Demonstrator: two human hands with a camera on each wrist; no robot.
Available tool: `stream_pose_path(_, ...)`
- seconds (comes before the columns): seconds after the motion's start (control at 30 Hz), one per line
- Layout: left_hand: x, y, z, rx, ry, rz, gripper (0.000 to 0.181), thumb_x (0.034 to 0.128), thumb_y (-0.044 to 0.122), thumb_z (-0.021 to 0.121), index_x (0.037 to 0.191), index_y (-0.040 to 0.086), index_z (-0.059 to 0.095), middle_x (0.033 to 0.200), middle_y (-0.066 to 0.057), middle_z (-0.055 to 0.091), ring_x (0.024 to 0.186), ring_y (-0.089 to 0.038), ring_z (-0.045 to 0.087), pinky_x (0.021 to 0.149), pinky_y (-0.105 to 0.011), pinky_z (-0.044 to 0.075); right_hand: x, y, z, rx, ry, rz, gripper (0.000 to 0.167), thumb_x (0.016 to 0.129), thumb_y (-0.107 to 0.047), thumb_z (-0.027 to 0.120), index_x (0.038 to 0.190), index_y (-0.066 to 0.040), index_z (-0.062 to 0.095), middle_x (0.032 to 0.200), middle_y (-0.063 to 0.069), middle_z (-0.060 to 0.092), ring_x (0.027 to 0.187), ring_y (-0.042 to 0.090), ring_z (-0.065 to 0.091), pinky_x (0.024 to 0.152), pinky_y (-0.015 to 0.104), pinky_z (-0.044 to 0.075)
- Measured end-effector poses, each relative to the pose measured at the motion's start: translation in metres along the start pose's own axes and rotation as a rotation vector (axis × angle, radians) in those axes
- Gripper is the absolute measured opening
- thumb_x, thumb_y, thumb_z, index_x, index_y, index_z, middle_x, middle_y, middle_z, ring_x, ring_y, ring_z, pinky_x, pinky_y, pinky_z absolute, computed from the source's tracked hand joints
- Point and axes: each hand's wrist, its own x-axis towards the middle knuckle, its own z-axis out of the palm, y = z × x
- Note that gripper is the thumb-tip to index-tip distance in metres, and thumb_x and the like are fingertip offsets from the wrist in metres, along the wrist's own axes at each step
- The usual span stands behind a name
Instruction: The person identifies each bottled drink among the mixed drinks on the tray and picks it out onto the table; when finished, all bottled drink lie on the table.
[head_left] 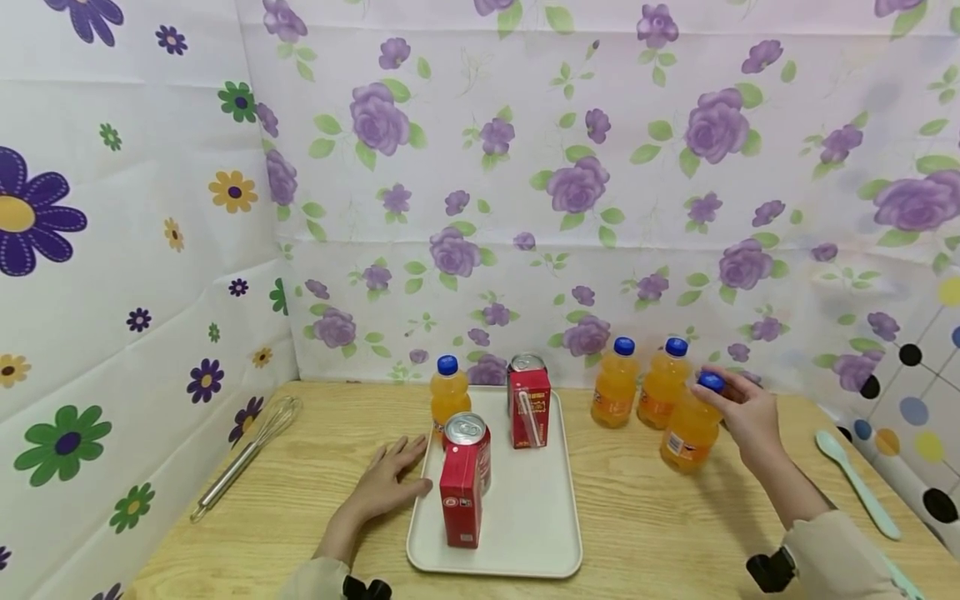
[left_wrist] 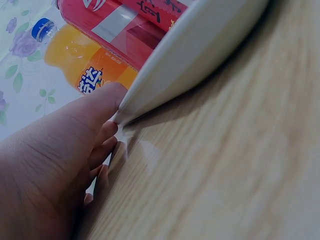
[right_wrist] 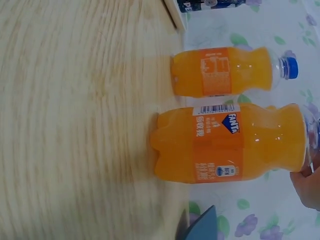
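My right hand [head_left: 750, 408] pinches the neck and cap of an upright orange soda bottle [head_left: 688, 433], whose Fanta label [right_wrist: 217, 145] faces the right wrist camera. Whether its base touches the table, I cannot tell. Two more blue-capped orange soda bottles [head_left: 615, 390] stand just behind it. Beside the white tray [head_left: 525, 525], my left hand [head_left: 386, 483] rests on the table with fingers spread, its thumb [left_wrist: 112, 95] touching the rim. On the tray are two red drink cartons [head_left: 461, 500], two soda cans [head_left: 467, 429] partly hidden behind them, and an orange soda bottle [head_left: 448, 396].
A metal whisk [head_left: 247, 458] lies on the table at the left. Toward the right edge lies a pale green spoon-like utensil [head_left: 858, 487], and part of another pale green item shows near the right sleeve. Flowered cloth [head_left: 465, 192] hangs behind the table.
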Motion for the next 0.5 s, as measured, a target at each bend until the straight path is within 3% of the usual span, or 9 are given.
stream_pose_path(0.13, 0.000, 0.002, -0.001, 0.009, 0.000, 0.012, 0.074, 0.0839, 0.040, 0.067, 0.148, 0.013, 0.043, 0.157, -0.006, 0.038, 0.151, -0.038, 0.019, 0.125, -0.057, 0.002, 0.001, -0.006, -0.001, -0.105, -0.033, -0.036, 0.042, 0.089, -0.026, 0.071, 0.128, -0.014, 0.064, 0.098, -0.032, 0.065, 0.086, -0.014, 0.060, 0.072, 0.003, 0.052)
stream_pose_path(0.3, -0.001, 0.002, -0.001, 0.022, 0.005, 0.030, 0.074, 0.0847, 0.041, 0.066, 0.148, 0.011, 0.043, 0.157, -0.007, 0.038, 0.150, -0.040, 0.020, 0.124, -0.058, 0.003, 0.001, -0.019, 0.005, -0.278, -0.005, -0.124, 0.046, 0.091, -0.032, 0.067, 0.129, -0.007, 0.061, 0.099, -0.035, 0.060, 0.089, -0.016, 0.057, 0.075, -0.001, 0.048)
stream_pose_path(0.4, -0.002, 0.002, -0.001, 0.023, 0.011, 0.034, 0.073, 0.0847, 0.040, 0.067, 0.147, 0.011, 0.043, 0.156, -0.008, 0.038, 0.150, -0.040, 0.020, 0.124, -0.058, 0.004, 0.000, -0.031, 0.013, -0.328, 0.010, -0.179, 0.049, 0.092, -0.035, 0.066, 0.130, -0.005, 0.059, 0.105, -0.034, 0.057, 0.100, -0.016, 0.054, 0.079, -0.002, 0.047)
stream_pose_path(0.5, -0.002, 0.002, -0.001, 0.027, 0.016, 0.041, 0.073, 0.0844, 0.040, 0.067, 0.147, 0.010, 0.044, 0.156, -0.008, 0.039, 0.150, -0.040, 0.021, 0.124, -0.059, 0.005, -0.002, -0.044, 0.024, -0.359, 0.000, -0.193, 0.050, 0.093, -0.039, 0.064, 0.132, -0.009, 0.059, 0.113, -0.031, 0.055, 0.123, -0.001, 0.054, 0.086, 0.000, 0.046)
